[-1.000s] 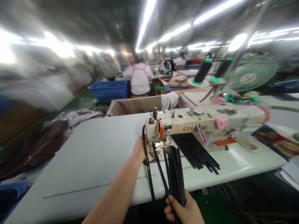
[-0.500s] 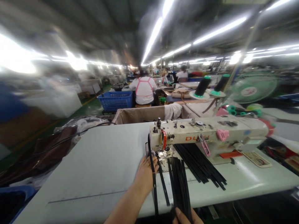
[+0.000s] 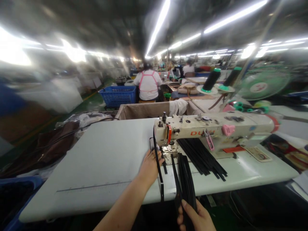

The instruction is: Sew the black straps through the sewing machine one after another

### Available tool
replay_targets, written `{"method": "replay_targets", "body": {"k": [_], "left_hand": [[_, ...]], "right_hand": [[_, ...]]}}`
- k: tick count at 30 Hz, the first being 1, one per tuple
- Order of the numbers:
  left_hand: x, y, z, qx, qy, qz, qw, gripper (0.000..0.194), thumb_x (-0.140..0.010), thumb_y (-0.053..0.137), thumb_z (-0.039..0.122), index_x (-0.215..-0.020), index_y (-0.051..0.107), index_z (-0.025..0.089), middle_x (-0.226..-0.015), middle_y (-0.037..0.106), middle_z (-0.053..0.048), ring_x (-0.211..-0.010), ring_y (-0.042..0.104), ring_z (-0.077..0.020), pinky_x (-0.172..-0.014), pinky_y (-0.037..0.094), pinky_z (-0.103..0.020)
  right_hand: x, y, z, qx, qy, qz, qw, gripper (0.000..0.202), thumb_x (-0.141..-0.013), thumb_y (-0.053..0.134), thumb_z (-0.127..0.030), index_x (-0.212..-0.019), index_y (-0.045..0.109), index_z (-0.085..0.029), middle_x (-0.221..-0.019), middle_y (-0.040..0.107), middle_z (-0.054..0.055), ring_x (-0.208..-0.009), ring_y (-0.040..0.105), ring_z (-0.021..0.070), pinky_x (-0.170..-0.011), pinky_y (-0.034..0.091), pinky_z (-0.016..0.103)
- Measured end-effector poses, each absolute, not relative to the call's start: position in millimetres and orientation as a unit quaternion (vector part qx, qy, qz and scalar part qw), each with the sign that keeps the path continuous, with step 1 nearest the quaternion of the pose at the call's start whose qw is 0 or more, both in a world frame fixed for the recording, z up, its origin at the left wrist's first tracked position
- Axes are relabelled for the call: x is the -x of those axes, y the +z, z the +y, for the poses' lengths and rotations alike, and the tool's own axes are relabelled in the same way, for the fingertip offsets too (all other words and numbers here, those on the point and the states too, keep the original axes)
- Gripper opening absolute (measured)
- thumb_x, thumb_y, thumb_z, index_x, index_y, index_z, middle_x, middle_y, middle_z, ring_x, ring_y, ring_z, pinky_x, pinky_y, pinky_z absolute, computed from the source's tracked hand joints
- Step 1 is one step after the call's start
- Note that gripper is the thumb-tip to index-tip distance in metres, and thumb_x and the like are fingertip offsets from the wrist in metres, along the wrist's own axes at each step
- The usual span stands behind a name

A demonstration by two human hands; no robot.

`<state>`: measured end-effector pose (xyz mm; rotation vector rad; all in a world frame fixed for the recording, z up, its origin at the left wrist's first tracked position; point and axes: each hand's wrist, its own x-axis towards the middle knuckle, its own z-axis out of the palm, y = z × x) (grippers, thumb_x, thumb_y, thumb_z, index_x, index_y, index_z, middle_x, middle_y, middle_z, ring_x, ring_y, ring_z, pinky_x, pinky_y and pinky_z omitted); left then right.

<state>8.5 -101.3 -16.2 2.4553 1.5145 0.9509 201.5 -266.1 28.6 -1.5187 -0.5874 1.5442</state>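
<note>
Left hand [image 3: 150, 165]: lies left of the needle end of my sewing machine [image 3: 183, 126], fingers partly extended, long black strap [image 3: 162, 191] crossing it; I cannot tell if it pinches anything | right hand [image 3: 196, 215]: I have it closed round a bundle of black strips [image 3: 187, 176] at the pale table's [image 3: 108, 154] near edge | second pile [image 3: 201, 157]: farther right, partly beneath the machine's arm

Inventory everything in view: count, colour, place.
Worktable: one, pale, foreground
Sewing machine: one, cream, on worktable
Fanned strips: several, black, under machine arm
Held strips: several, black, worktable edge
Long strip: one, black, machine's left
Upright thread cones: two, black, behind machine
Snips: one, pink, machine front
Fan: one, green, right background
Basket: one, blue, beyond worktable
Nearest co-worker: one, white top, background
Left hand: one, bare, at long strip
Right hand: one, bare, around held strips
</note>
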Motion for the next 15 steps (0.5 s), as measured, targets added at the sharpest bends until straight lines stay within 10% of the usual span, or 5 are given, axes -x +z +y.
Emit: {"method": "replay_targets", "body": {"k": [15], "left_hand": [[-8.6, -6.3, -106.3, -0.799, 0.298, 0.515, 0.087, 0.028, -0.105, 0.060, 0.031, -0.128, 0.070, 0.018, -0.137, 0.073, -0.011, -0.139, 0.061, -0.0281, -0.124, 0.043, -0.056]], "right_hand": [[-195.4, 36.2, -261.8, 0.634, 0.607, -0.275, 0.392, 0.079, -0.048, 0.082, -0.090, -0.075, 0.060, -0.020, -0.047, 0.066, 0.000, -0.037, 0.056, 0.0123, -0.040, 0.042, 0.023]]}}
